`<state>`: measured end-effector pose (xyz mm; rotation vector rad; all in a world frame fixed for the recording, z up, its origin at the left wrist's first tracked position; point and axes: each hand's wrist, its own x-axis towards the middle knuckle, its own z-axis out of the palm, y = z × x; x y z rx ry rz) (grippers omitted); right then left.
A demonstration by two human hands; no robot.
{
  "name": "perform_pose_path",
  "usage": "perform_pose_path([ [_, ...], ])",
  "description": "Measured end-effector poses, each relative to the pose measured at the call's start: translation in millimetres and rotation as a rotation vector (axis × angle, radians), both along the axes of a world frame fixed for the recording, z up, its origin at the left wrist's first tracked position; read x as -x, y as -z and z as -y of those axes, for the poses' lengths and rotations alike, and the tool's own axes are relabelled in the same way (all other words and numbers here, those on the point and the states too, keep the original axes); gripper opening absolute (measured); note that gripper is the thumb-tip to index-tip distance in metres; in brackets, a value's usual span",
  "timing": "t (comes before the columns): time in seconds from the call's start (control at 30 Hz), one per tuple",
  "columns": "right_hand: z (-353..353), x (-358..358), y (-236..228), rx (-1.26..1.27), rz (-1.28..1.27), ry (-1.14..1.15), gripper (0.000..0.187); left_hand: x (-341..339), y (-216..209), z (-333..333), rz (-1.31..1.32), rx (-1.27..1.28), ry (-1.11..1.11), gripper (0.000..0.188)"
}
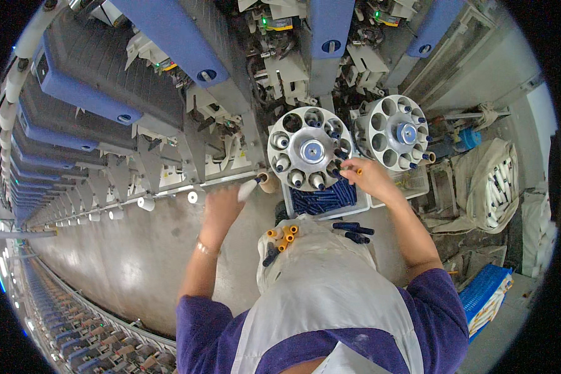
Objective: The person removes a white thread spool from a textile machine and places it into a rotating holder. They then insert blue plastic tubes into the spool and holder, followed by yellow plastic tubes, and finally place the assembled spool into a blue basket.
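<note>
My left hand [225, 204] is closed around a white yarn bobbin [247, 189] with a dark tip, left of the nearer round magazine [312, 129]. That magazine has a ring of round pockets, several holding white bobbins [297, 179] with dark tips. At its right edge my right hand [371, 179] has its fingers bent and pressed together. An orange tube end [359, 171] shows between them; the rest of that tube is hidden. Dark tube ends lie by my fingertips. On my white apron [336, 280] rest orange tubes [287, 237] and dark blue tubes [353, 232].
Below the magazine sits a white crate [321, 216] of blue tubes. A second round magazine [383, 140] stands to its right. Farther right are a cloth sack [474, 181] of white bobbins and a blue crate [483, 293]. Blue-grey winding machines [87, 93] line the left.
</note>
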<state>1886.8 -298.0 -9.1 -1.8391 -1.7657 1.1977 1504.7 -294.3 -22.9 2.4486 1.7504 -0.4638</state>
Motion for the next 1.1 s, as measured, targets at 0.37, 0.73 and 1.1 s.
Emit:
perform_pose_path([
  [0.37, 79, -46, 31, 0.216, 0.317, -0.041, 0.028, -81, 74, -77, -0.335, 0.104, 0.243, 0.011],
  [0.73, 178, -33, 70, -0.036, 0.104, 0.054, 0.033, -103, 48, -37, -0.236, -0.235, 0.667, 0.016],
  [1.1, 107, -119, -59, -0.306, -0.096, 0.228, 0.029, -252, -35, 5, 1.124, 0.826, 0.408, 0.035],
])
